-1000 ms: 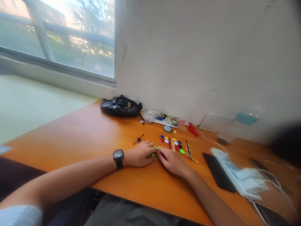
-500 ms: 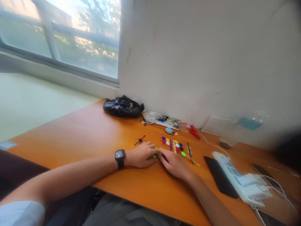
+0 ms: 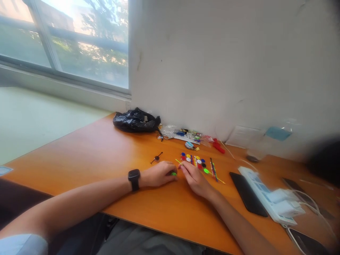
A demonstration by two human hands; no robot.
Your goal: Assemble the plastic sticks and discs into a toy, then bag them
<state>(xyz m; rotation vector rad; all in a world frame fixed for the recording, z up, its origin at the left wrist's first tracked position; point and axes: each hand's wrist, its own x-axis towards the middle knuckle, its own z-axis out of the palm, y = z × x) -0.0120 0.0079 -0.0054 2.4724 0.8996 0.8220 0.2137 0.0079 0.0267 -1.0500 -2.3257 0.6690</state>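
Observation:
My left hand [image 3: 158, 174], with a black watch at the wrist, rests on the table with its fingers closed around a small green disc [image 3: 173, 174]. Just to its right, my right hand [image 3: 196, 180] pinches a thin yellow-green stick [image 3: 178, 161], whose tip sticks out past the fingertips. Beyond the left hand lies a black arrow with a disc at its middle [image 3: 157, 158]. Behind the right hand are several small coloured discs, among them a white disc [image 3: 199, 162] and a bright green disc [image 3: 206, 170]. Thin coloured arrow sticks [image 3: 214, 169] lie beside them.
A black plastic bag [image 3: 136, 120] sits at the back by the wall. Clear packaging [image 3: 168, 131], a round tin [image 3: 189, 145] and a red object [image 3: 218, 146] lie nearby. On the right are a black phone-like slab [image 3: 248, 194] and a white power strip [image 3: 261, 193] with chargers and cables.
My hands have drawn slightly apart, and the stick in the right hand has come away from the left hand. The view has shifted a little.

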